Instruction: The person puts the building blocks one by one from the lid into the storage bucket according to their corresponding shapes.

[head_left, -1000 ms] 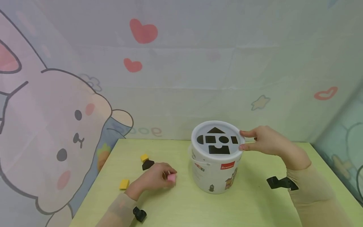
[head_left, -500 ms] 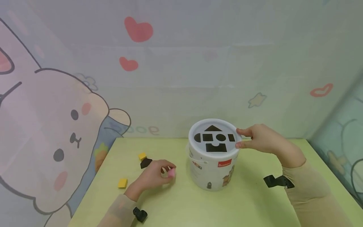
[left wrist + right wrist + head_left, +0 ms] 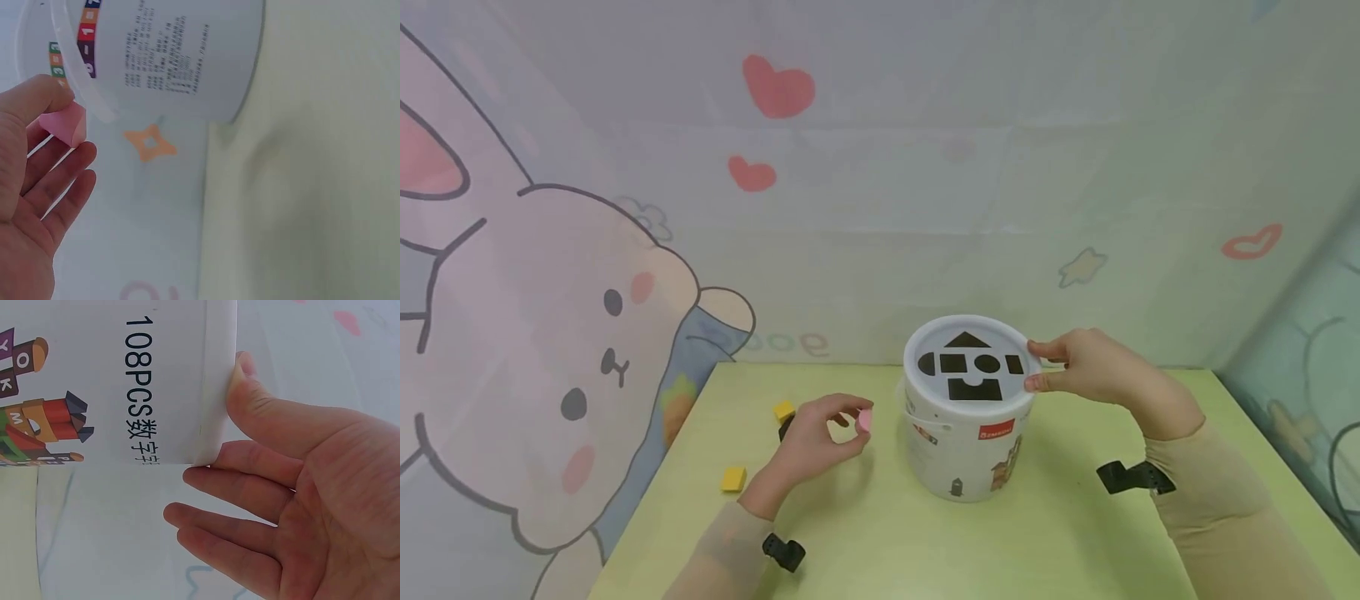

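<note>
My left hand (image 3: 811, 446) pinches a small pink toy block (image 3: 865, 421) between thumb and fingers, left of a white bucket (image 3: 951, 450). In the left wrist view the pink block (image 3: 69, 125) shows a flat side and a pointed edge, near the bucket's handle (image 3: 81, 75). Dark shaped holes pierce the bucket's round lid (image 3: 934, 390): a triangle, a half circle, a circle, rectangles and a notched one. My right hand (image 3: 1097, 371) holds the lid's right rim, thumb and index finger on it; its other fingers extend below the rim in the right wrist view.
A yellow block (image 3: 784, 410) and a dark block (image 3: 786, 427), partly hidden by the left hand, lie on the light green table (image 3: 1060, 533). Another yellow block (image 3: 733, 478) rests near the left forearm. A printed cloth (image 3: 887, 275) hangs behind the table.
My left hand has risen from the table with the pink block, which now shows higher and slightly further right. The right hand keeps its hold on the lid; the head view has shifted slightly.
</note>
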Demonstrator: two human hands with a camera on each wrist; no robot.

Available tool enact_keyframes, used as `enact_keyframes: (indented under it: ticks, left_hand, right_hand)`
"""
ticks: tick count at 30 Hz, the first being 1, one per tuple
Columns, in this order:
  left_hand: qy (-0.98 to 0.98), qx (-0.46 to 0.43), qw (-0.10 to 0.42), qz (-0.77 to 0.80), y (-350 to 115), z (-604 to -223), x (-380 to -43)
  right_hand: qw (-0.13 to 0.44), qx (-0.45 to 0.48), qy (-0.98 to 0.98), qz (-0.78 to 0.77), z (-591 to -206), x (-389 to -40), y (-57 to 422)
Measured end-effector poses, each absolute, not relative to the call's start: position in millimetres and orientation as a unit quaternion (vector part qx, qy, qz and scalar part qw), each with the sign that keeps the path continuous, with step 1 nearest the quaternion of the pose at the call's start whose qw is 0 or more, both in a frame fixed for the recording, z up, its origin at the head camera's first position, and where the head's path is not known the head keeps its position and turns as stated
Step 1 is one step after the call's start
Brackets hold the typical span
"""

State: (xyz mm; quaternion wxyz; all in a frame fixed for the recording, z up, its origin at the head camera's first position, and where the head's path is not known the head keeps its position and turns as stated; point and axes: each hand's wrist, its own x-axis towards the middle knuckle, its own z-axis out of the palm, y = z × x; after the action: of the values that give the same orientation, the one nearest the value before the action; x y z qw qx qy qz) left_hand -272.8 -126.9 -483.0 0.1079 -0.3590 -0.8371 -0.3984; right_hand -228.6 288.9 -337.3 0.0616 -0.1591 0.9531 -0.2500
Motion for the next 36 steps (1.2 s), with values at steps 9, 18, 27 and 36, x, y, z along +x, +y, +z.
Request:
enact_keyframes:
  ticks: [9, 18, 27, 36]
  left_hand:
    - [-0.797, -0.366, 0.198, -0.438, -109.5, -450.9, -265.3]
    - [-0.766, -0.368, 0.208, -0.484, -85.0, -421.0, -262.8]
    - [-0.741, -0.362, 0.148, -0.546, -61.8, -412.0, -266.4]
    - [-0.749, -0.343, 0.126, -0.552, -49.0, -403.8, -267.3]
  right_hand:
    - [0.073, -0.156, 0.957, -0.233, -334.3, -234.1, 286.9]
    - [0.093, -0.13, 0.958, -0.237, -326.6, -237.1, 283.1]
    - [0.09, -0.129, 0.952, -0.261, -331.2, -239.2, 291.0]
    - [0.093, -0.128, 0.932, -0.325, -342.6, -235.3, 296.5]
